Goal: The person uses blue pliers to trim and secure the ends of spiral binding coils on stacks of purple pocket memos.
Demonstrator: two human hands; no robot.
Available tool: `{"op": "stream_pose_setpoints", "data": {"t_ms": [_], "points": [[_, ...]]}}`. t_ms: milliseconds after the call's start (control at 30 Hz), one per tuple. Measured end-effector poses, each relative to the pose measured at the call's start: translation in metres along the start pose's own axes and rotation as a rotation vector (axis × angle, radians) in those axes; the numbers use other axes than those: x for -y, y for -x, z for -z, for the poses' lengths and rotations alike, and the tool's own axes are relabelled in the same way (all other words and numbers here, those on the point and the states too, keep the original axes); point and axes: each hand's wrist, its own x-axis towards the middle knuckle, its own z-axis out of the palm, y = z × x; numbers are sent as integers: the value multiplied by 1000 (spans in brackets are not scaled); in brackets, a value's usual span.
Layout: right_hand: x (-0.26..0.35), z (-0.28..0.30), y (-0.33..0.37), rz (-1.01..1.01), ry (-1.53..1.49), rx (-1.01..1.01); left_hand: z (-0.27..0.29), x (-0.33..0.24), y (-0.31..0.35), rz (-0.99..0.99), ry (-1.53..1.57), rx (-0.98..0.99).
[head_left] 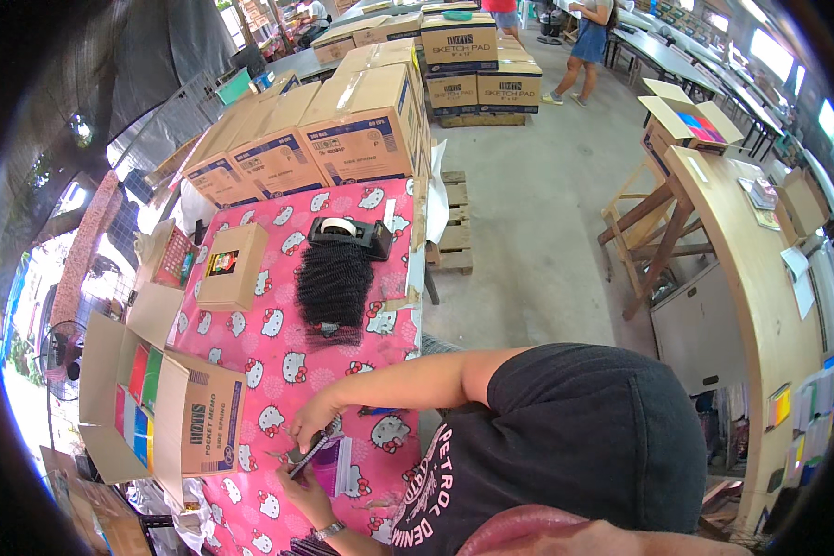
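At the near part of the pink table, my right hand (315, 419) is closed with its fingers pinching a black spiral binding coil (311, 450). My left hand (308, 494), with a watch at its wrist, is closed at the other end of the coil, along the edge of a purple-covered notebook (322, 469). Small metal bits by the fingertips are too small to make out. White-edged pads (345, 469) lie against the purple cover. Beyond my hands is a heap of black spiral coils (334, 283), next to a black tape dispenser (366, 237).
An open carton (211, 417) with colourful notebooks stands left of my hands. A small cardboard box (233, 267) lies on the patterned tablecloth (294, 367). Closed cartons (361, 130) line the far end. A wooden table (727, 232) stands right; a person (591, 42) is in the far aisle.
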Motion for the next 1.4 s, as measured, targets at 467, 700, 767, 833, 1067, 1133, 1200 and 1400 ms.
{"op": "stream_pose_setpoints", "data": {"t_ms": [467,700,767,833,1067,1133,1200,1400], "points": [[-3,3,-3,4,4,10,0,0,-4,-20,-18,3],[-4,0,-4,1,-20,3,0,-1,-2,-35,-12,-10],[0,-1,-2,9,8,-8,1,1,-3,-1,-21,-5],[5,-1,2,12,47,-21,1,1,-3,-15,-36,-14],[100,40,45,662,72,-523,-3,-6,-4,41,9,-21],[164,43,94,1000,46,-602,-2,-2,-3,45,23,-2],[209,40,148,1254,14,-819,0,11,-3,32,28,2],[259,30,286,2023,396,-1100,-3,-1,-4,-43,-32,-29]]}}
